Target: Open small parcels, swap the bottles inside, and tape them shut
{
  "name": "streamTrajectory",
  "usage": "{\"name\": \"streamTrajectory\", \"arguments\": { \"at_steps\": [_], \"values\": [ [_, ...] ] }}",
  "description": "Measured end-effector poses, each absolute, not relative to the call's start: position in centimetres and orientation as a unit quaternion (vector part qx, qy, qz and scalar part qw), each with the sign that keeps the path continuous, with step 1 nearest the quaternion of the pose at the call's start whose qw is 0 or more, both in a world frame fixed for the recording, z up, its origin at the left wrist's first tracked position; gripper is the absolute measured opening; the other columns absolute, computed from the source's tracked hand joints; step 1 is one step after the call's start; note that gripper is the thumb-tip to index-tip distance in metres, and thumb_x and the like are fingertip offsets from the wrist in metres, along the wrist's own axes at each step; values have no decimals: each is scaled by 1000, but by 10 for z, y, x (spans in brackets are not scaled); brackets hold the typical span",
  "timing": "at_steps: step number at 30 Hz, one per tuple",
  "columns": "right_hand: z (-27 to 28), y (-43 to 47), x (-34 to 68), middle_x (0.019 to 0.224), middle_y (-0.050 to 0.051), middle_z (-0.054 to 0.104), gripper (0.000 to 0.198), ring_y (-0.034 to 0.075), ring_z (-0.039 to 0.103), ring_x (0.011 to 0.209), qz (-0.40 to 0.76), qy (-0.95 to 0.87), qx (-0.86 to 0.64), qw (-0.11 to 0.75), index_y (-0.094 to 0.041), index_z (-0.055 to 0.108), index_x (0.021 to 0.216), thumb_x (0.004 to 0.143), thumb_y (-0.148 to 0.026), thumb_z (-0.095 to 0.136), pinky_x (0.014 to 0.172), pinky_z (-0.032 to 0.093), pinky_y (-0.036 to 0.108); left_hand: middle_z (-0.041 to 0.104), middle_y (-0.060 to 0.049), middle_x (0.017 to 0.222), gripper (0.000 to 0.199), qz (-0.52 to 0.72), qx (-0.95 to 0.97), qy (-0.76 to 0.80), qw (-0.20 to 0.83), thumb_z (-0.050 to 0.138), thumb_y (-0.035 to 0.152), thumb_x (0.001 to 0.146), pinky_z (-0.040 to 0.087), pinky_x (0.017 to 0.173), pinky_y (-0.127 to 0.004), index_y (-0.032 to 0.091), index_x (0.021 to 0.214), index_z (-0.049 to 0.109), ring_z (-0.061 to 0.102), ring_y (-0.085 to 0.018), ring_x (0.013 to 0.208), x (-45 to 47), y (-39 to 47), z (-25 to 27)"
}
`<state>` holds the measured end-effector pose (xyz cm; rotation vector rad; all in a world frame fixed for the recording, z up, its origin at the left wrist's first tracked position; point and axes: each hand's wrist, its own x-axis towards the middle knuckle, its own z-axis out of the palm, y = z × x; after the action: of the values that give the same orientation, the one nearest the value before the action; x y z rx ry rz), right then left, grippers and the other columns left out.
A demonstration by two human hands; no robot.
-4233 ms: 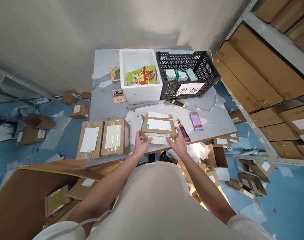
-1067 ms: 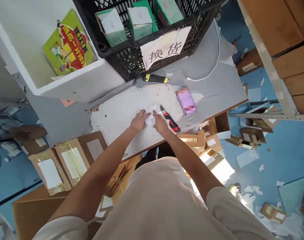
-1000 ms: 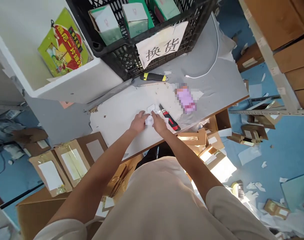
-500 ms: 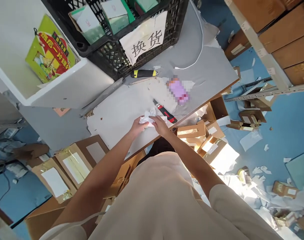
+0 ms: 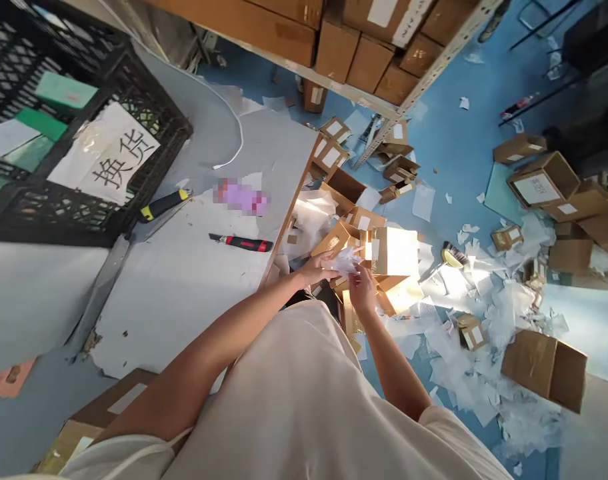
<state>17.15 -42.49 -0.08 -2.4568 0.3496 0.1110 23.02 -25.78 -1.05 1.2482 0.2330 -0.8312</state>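
Note:
Crumpled white paper (image 5: 345,261) is held between my two hands, off the table's right edge and above the cardboard boxes on the floor. My left hand (image 5: 318,268) pinches its left side. On the other side, the fingers of my right hand (image 5: 363,288) close around its lower right edge. A red and black utility knife (image 5: 247,243) lies on the grey table (image 5: 184,293), blade pointing left. Farther back rests a yellow and black utility knife (image 5: 165,204). Beside it is a blurred purple item (image 5: 241,197).
A black plastic crate (image 5: 167,123) with green and white boxes stands at the left. Shelving (image 5: 334,85) with brown cartons crosses the top. Open boxes (image 5: 544,367), paper scraps and a brush (image 5: 453,255) litter the blue floor. A white cable (image 5: 241,133) curves over the table.
My view has turned to the right. Both hands have carried the crumpled paper from above the table to beyond its right edge, over the boxes.

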Motion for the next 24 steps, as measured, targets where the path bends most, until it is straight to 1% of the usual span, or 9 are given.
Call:
{"name": "streamTrajectory", "arguments": {
  "at_steps": [2, 3, 5, 7, 10, 13, 16, 20, 24],
  "values": [
    [-1, -452, 155, 127, 17, 50, 51, 22, 62, 95, -3, 190, -931, 311, -20, 42, 135, 84, -21, 40, 81, 51, 40, 36, -6, 147, 76, -398, 545, 113, 730, 69, 34, 63, 47, 82, -35, 35, 135, 42, 49, -27, 121, 234, -277, -7],
    [-1, -461, 148, 133, 19, 43, 57, 21, 62, 97, -18, 208, -927, 311, -20, 34, 139, 83, -20, 40, 81, 51, 40, 27, -3, 152, 75, -399, 535, 122, 735, 63, 34, 67, 46, 84, -38, 39, 137, 37, 43, -26, 127, 235, -280, -6],
    [-3, -468, 142, 141, 20, 33, 64, 20, 62, 99, -28, 218, -923, 316, -21, 24, 144, 82, -19, 40, 79, 53, 38, 21, 1, 154, 72, -394, 521, 136, 745, 56, 33, 70, 44, 88, -40, 42, 138, 33, 37, -25, 132, 237, -272, -4],
    [-6, -464, 145, 142, 21, 31, 64, 19, 63, 99, -22, 199, -924, 326, -19, 24, 143, 82, -20, 40, 77, 54, 35, 26, 0, 152, 71, -385, 516, 152, 750, 55, 31, 70, 44, 90, -39, 41, 138, 34, 43, -24, 129, 236, -249, -2],
    [-10, -438, 170, 132, 19, 48, 54, 18, 66, 89, 21, 125, -927, 354, -16, 37, 136, 82, -22, 41, 73, 55, 34, 46, -5, 140, 64, -333, 546, 204, 741, 57, 31, 71, 44, 88, -35, 32, 133, 42, 54, -22, 117, 227, -197, 3],
    [-10, -388, 208, 107, 11, 65, 39, 17, 66, 76, 101, -10, -915, 390, -17, 52, 120, 83, -24, 42, 73, 55, 35, 59, -11, 126, 53, -189, 585, 310, 726, 61, 31, 71, 44, 85, -34, 22, 123, 51, 60, -22, 108, 199, -137, 16],
    [-5, -314, 242, 96, 8, 69, 30, 16, 66, 75, 178, -197, -877, 402, -17, 59, 109, 83, -24, 45, 73, 54, 33, 62, -12, 118, 48, -14, 574, 409, 709, 64, 34, 70, 44, 82, -34, 19, 114, 54, 63, -22, 99, 141, -82, 36],
    [12, -179, 248, 98, 7, 69, 29, 16, 65, 76, 257, -438, -787, 350, -18, 61, 109, 84, -22, 48, 75, 53, 32, 65, -10, 107, 48, 178, 508, 509, 671, 68, 44, 67, 46, 77, -33, 19, 106, 58, 64, -21, 91, 20, -52, 57],
    [36, -48, 185, 104, 7, 68, 29, 14, 65, 82, 339, -616, -662, 261, -18, 61, 112, 83, -21, 54, 80, 51, 30, 66, -8, 97, 44, 304, 348, 651, 602, 70, 46, 64, 47, 70, -31, 20, 97, 60, 63, -22, 90, -87, -95, 51]
  ]
}}
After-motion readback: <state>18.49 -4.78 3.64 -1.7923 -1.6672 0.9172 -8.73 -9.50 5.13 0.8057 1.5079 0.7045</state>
